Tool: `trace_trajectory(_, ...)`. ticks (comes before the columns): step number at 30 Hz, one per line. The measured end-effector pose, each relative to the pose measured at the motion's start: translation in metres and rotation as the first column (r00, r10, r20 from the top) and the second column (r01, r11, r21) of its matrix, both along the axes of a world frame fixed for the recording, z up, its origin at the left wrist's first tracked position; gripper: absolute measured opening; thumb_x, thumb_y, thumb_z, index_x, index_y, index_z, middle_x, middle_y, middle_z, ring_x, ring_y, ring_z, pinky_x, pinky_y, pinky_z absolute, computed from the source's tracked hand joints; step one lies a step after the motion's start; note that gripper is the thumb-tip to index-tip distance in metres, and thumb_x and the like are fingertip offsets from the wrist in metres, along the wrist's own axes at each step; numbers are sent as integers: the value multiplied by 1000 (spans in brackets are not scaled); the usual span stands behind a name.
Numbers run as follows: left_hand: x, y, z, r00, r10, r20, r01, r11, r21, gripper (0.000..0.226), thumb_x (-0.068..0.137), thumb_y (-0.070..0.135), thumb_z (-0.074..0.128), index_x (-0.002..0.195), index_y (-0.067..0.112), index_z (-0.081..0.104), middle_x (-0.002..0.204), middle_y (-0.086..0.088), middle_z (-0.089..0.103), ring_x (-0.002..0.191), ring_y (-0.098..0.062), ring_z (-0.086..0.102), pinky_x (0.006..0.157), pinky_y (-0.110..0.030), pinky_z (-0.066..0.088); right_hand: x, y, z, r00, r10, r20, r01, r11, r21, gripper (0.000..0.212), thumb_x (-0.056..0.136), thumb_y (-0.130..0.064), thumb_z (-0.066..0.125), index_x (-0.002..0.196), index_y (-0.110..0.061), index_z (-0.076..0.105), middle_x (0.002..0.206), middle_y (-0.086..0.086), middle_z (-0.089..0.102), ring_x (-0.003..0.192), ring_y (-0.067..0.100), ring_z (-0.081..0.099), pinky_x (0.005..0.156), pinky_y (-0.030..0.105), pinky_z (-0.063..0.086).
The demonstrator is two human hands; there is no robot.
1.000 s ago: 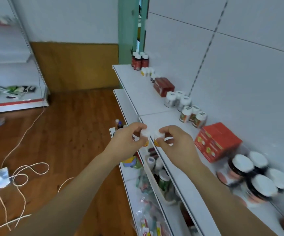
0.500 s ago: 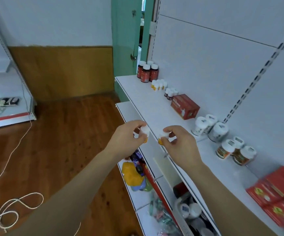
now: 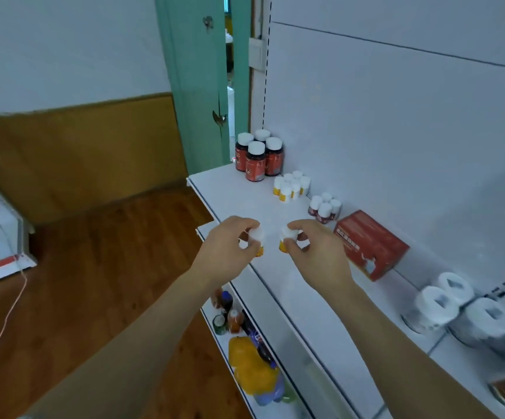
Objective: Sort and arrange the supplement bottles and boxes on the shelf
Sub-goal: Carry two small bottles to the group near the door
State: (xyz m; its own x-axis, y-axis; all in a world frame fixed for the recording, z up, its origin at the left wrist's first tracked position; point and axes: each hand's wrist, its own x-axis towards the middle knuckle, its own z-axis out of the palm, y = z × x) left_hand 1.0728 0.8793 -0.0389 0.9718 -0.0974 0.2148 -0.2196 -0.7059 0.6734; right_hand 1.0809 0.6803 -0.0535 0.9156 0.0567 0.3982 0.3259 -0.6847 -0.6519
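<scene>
White-capped, yellow-labelled small bottles, one in each hand, at the centre of the frame above the front edge of the white shelf (image 3: pixel 233 189). Left hand (image 3: pixel 230 252) with fingers pinched around the left small bottle (image 3: pixel 257 238); right hand (image 3: pixel 314 255) with fingers closed narrowly around the right small bottle (image 3: pixel 286 240). Both bottles upright, near each other, not touching. Farther back along the shelf, toward upper centre: four dark red bottles (image 3: pixel 257 157) by the green door (image 3: pixel 196 86), then a cluster of small yellow bottles (image 3: pixel 290 186), then small dark bottles (image 3: pixel 324 207), then a red box (image 3: pixel 369 243) at centre right. Blurred white-lidded jars (image 3: pixel 457 309) at lower right. Brown wood floor (image 3: pixel 94 267) at left.
</scene>
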Motion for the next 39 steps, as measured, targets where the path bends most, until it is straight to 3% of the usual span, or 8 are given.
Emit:
trace_trajectory(4, 65, 12, -11, 996, -87, 9, 87, 996, 27, 34, 91, 25, 65, 125, 24, 62, 116, 9, 61, 94, -3, 59, 88, -27, 52, 50, 15, -9, 999, -49, -2, 49, 997, -54, 24, 88, -19, 69, 112, -18, 67, 109, -8, 66, 84, 3, 58, 74, 23, 51)
trace_trajectory(8, 135, 24, -25, 990, -137, -17, 138, 990, 23, 35, 90, 25, 66, 124, 24, 62, 119, 9, 61, 93, -6, 61, 88, -27, 52, 99, 32, -23, 992, -126, 2, 125, 985, -123, 24, 88, -19, 69, 112, -16, 67, 112, -3, 66, 85, 14, 66, 71, 30, 54)
trace_trajectory(17, 251, 36, -53, 904, -422, -72, 425, 904, 42, 34, 89, 18, 64, 122, 21, 62, 117, 3, 62, 98, -15, 61, 88, -37, 52, 161, 72, -47, 888, -458, -49, 449, 885, -126, 31, 86, -14, 69, 117, -13, 65, 111, 5, 66, 85, 25, 65, 71, 43, 55)
trace_trajectory(27, 306, 23, -72, 787, -617, -10, 617, 787, -18, 36, 86, 11, 66, 121, 19, 61, 118, 3, 61, 102, -16, 60, 85, -39, 53, 199, 86, -74, 842, -536, 64, 540, 832, -128, 20, 81, -7, 71, 100, -9, 67, 102, 7, 63, 77, 24, 63, 58, 40, 53)
trace_trajectory(32, 318, 24, -84, 748, -662, 39, 663, 748, -17, 41, 85, 12, 69, 123, 21, 58, 121, 5, 55, 104, -12, 58, 81, -38, 55, 195, 91, -84, 802, -590, 96, 597, 796, -100, 26, 83, -10, 70, 108, -14, 67, 104, 5, 58, 76, 22, 61, 59, 38, 53)
trace_trajectory(35, 324, 22, -88, 756, -655, 3, 651, 751, -113, 44, 85, 18, 70, 125, 27, 54, 121, 9, 55, 101, -5, 60, 83, -36, 55, 194, 93, -86, 784, -615, 82, 620, 775, -123, 34, 82, -7, 71, 115, -14, 66, 103, 4, 59, 82, 23, 61, 62, 37, 53)
trace_trajectory(39, 331, 19, -91, 721, -692, -23, 684, 717, -134, 32, 86, 20, 70, 115, 22, 58, 114, 9, 59, 95, -4, 62, 81, -36, 55, 193, 99, -86, 740, -671, 45, 669, 729, -142, 38, 83, -10, 70, 120, -13, 60, 103, 3, 59, 87, 24, 61, 67, 37, 53)
